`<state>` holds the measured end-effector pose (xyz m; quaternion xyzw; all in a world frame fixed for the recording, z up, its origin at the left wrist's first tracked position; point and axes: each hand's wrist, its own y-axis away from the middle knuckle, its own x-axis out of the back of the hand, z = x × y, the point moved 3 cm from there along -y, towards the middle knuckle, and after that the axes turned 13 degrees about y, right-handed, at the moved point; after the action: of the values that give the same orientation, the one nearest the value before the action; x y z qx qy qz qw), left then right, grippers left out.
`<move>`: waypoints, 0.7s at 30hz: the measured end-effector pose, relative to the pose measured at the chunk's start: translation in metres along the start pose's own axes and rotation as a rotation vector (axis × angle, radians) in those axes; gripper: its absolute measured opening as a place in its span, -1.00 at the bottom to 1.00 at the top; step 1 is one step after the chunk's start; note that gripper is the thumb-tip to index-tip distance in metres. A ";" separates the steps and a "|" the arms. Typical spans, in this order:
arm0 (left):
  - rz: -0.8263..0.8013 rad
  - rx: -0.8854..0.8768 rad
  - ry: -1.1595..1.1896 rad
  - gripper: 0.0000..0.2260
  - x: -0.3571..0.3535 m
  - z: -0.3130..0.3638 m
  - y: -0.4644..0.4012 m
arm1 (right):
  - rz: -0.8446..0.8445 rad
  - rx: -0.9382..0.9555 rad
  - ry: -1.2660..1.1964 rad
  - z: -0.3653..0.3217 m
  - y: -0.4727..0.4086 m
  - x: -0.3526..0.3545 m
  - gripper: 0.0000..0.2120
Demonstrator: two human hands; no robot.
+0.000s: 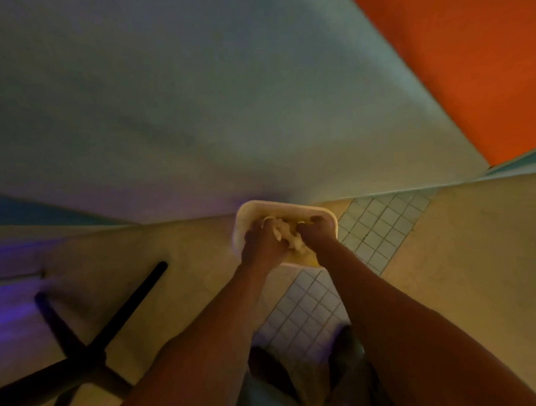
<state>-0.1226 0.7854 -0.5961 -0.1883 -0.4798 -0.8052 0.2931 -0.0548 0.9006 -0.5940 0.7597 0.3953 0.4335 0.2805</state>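
**Two hands squeeze a pale wad in a tray**

Down at the bottom, closest of all, are two dark shoes (347, 349) on the floor (478, 255). A strip of small white tiles (308, 308) runs under them. To the left stands a black cross-shaped stand (92, 348).

Two bare arms reach forward from here. The left hand (262, 243) and the right hand (318, 231) meet close together. Between them is a pale wad (288, 235) – soft and crumpled. The fingers of both hands are curled tight and grip the wad, one hand on each side. The picture is blurry, so I cannot tell each finger apart.

The wad sits in a pale tray (279, 207) with round corners. The tray is up above the floor, right under the hands.

Behind the tray rises a big grey-green wall (195, 114). Far up on the right is a bright orange panel (469, 56).
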 end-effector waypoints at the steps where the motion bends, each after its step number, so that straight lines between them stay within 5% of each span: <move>1: 0.012 -0.008 0.021 -0.48 0.007 0.005 0.018 | -0.014 0.031 0.066 -0.006 0.021 0.013 -0.58; 9: 0.016 -0.049 0.142 -0.41 0.079 0.064 0.193 | -0.119 0.191 0.535 -0.043 0.190 0.101 -0.64; 21: 0.259 -0.091 0.293 -0.43 0.216 0.109 0.400 | -0.132 0.527 0.633 -0.133 0.400 0.166 -0.58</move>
<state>-0.0230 0.6714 -0.1540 -0.1425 -0.3669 -0.8004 0.4520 0.0223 0.8394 -0.1519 0.6078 0.6072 0.5107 -0.0317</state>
